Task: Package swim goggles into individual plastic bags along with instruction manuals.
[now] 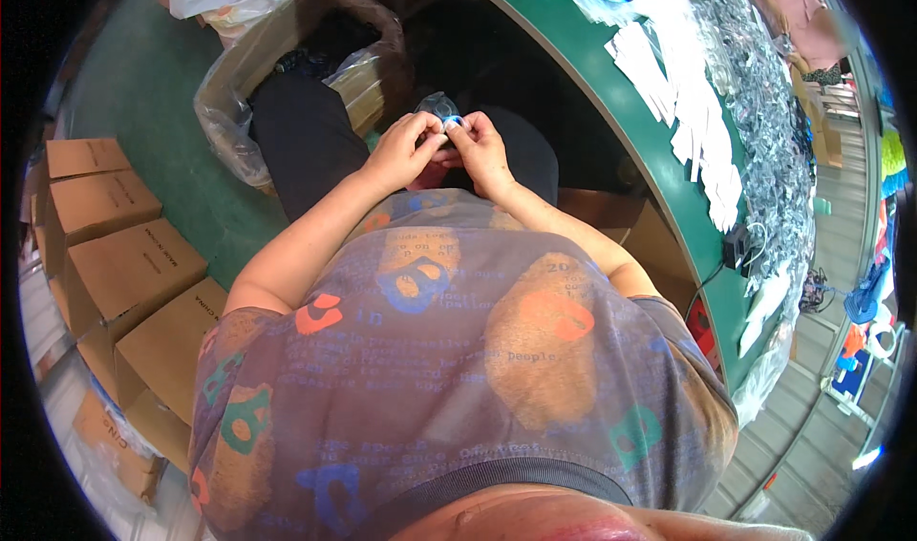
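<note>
Above my lap, both hands come together on a small piece with a clear, rounded plastic part (438, 105) and a bright blue edge. It looks like a swim goggle, but its full shape is hidden behind my fingers. My left hand (406, 146) pinches its left side, thumb and forefinger pressed together. On the other side my right hand (484, 149) is closed, with its thumb and forefinger at the blue edge. Fingertips of both hands nearly touch.
An open box lined with clear plastic (224, 126) stands left of my knees. Brown cartons (134, 264) are stacked at the far left. To the right, a curved green table (592, 73) bears white paper slips (702, 140) and a heap of clear plastic pieces (750, 92). Another person (798, 16) is beyond.
</note>
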{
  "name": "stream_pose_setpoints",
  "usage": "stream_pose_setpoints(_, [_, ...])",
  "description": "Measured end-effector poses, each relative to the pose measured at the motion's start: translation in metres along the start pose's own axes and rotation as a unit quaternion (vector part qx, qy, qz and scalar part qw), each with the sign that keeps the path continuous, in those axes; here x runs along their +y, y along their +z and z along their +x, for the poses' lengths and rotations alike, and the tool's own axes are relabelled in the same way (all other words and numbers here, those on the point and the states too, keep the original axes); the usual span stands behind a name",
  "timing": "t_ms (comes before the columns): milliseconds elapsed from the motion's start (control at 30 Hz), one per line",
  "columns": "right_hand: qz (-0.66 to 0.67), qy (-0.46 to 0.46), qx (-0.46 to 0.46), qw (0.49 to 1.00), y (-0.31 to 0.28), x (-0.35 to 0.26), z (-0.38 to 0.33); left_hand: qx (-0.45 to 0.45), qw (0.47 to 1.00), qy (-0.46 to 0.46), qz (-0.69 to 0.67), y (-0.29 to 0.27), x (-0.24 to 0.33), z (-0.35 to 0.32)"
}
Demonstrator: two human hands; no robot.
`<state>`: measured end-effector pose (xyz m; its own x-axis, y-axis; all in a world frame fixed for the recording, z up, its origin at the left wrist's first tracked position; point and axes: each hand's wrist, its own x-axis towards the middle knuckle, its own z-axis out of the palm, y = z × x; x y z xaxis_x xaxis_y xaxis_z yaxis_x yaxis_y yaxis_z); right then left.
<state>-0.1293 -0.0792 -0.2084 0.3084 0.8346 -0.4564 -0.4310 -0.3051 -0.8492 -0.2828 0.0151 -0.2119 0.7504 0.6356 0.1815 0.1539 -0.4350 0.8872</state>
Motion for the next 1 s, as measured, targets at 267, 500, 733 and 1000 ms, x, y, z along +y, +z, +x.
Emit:
stream_pose_setpoints(267, [-0.552, -0.229, 0.015, 0.801, -0.013, -0.038, -0.015, -0.033, 0.996, -0.080, 0.004, 0.004, 0.004, 0.002])
stream_pose_setpoints(500, [-0.587, -0.292, -0.016, 0.755, -0.017, -0.040, -0.028, -0.038, 0.991, -0.122, 0.027, 0.000, 0.017, 0.007])
stream_pose_setpoints(733, [-0.407, -0.121, -0.161, 0.891, -0.009, -0.134, -0.070, -0.190, 0.948, -0.190, -0.174, -0.036, 0.080, -0.003])
stream_pose_setpoints(1000, [-0.306, -0.250, -0.250, 0.884, -0.033, -0.105, -0.058, -0.385, 0.834, -0.198, -0.340, -0.050, 0.102, 0.011])
